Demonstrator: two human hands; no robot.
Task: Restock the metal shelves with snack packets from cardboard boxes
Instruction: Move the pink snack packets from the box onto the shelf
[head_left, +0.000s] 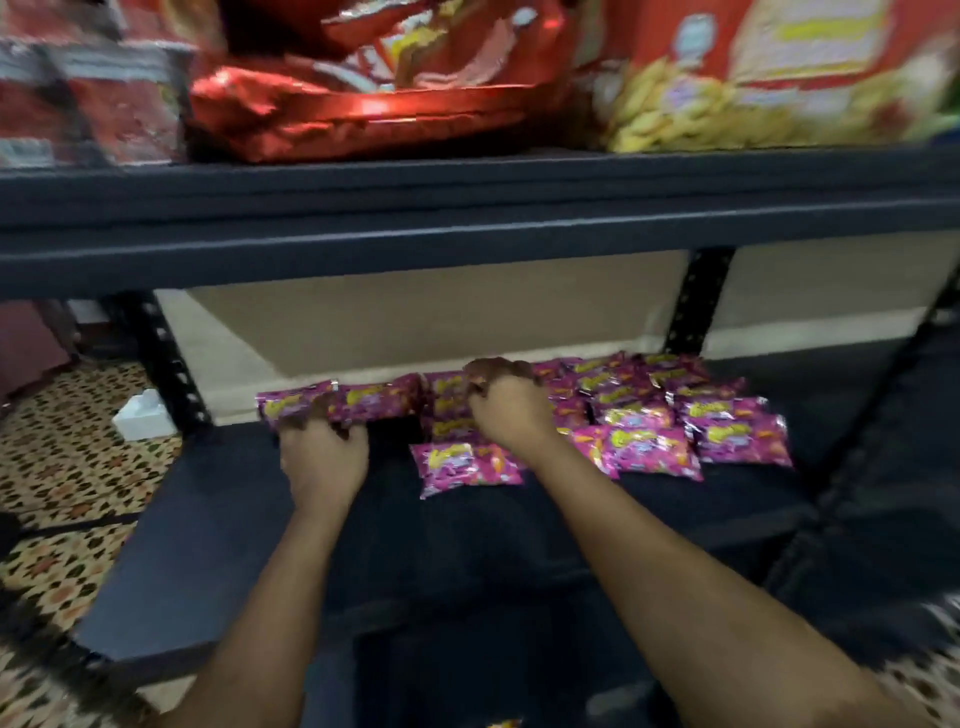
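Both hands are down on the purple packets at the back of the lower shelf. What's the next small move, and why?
Probably let go and draw both hands back. The left hand grips a packet row already lying on the lower shelf beside the others, and the right hand grips packets in the main cluster.

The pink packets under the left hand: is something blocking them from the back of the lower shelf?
Nothing visible does. The left hand holds pink packets already lying near the back of the lower shelf; the wall board is directly behind them.
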